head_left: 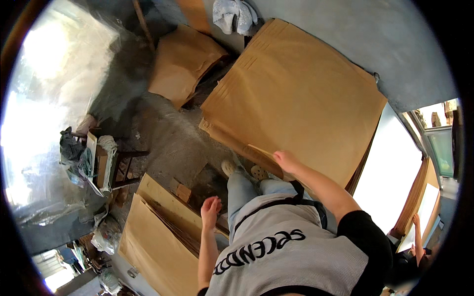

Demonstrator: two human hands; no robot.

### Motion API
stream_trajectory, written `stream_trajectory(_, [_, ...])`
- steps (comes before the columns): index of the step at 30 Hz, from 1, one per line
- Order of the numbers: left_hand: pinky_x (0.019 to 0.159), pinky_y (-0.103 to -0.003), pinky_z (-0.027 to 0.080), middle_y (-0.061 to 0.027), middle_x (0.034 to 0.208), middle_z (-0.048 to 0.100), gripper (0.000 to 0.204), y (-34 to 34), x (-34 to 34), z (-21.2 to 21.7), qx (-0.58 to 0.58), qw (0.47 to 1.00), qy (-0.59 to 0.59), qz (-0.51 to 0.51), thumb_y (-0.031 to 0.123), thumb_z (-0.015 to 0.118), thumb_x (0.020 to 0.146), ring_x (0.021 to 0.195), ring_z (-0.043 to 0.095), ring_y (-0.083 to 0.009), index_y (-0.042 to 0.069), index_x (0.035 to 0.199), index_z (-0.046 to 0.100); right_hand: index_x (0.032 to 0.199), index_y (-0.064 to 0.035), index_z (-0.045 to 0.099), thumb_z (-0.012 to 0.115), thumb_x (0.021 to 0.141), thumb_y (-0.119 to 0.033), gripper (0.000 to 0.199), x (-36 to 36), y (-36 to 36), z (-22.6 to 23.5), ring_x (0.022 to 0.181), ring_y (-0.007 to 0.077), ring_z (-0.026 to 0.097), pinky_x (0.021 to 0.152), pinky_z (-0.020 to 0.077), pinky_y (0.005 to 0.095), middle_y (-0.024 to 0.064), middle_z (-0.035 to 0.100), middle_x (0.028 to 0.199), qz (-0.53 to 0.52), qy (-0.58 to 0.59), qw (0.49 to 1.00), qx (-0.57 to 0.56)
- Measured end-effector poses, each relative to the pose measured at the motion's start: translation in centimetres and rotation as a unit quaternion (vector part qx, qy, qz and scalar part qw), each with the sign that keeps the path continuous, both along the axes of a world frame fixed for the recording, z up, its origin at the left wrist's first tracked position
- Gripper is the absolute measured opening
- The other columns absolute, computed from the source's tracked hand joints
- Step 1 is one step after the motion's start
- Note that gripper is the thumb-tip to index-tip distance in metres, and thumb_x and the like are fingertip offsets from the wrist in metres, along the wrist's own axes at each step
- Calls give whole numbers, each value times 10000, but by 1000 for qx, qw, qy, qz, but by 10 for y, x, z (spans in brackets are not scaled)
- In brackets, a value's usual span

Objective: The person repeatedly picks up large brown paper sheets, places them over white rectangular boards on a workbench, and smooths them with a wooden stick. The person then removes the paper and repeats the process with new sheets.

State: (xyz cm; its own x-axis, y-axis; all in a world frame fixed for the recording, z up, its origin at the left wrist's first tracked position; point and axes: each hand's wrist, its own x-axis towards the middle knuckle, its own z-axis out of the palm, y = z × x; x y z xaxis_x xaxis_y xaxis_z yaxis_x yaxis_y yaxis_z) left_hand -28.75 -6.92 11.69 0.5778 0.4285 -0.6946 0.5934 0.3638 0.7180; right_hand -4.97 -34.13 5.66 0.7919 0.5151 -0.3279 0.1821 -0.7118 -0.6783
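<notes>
A large stack of brown paper or board sheets [301, 98] lies in front of me. My right hand [285, 162] is closed at its near edge, pinching a thin pale strip [261, 150]. Whether that strip is a slim stick or the raised edge of the top sheet, I cannot make out. My left hand [211, 211] hangs in the air by my left leg with its fingers curled together, and no object shows in it. Below that hand lies a lower stack of tan boards [158, 251] at the left.
A smaller brown stack [185, 61] lies at the far left. A dark stool [126, 170] with cloths and a box stands at the left, beside plastic sheeting [54, 98]. White panels [392, 163] lie at the right, where another person's arm [417, 239] reaches over a board.
</notes>
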Motion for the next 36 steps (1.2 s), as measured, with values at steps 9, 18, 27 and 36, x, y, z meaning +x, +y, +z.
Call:
stream_trajectory(9, [626,-239,437,-39,795,600,161,94,264,-56,35,959,-73,-272,142,526,854,729,557,-112,25,961,553,920,-43,603,484,870,-261,254,-9,-17,25,598,177,569,531,446,301,119,573,658,-338,164,925,-59])
stream_trajectory(18, [719,-286,461,-94,879,586,239,120,438,-98,166,883,-174,-402,115,590,780,805,585,-197,9,989,542,977,-98,606,492,829,-209,217,34,89,13,764,317,591,656,464,374,148,612,850,-322,47,942,-81])
stream_trajectory(27, [672,-251,446,-68,840,580,229,128,442,-136,-33,921,-108,-374,146,625,772,756,562,-149,-10,914,536,1073,-232,551,459,836,-201,256,185,172,9,710,306,595,583,477,414,115,616,812,-415,-7,899,-139])
stream_trajectory(36, [535,-273,412,-43,669,607,248,132,451,-132,110,832,39,-543,252,629,762,610,532,-88,7,791,604,1112,-260,547,474,790,-160,346,181,179,20,696,287,598,557,473,424,118,588,760,-340,81,920,-175])
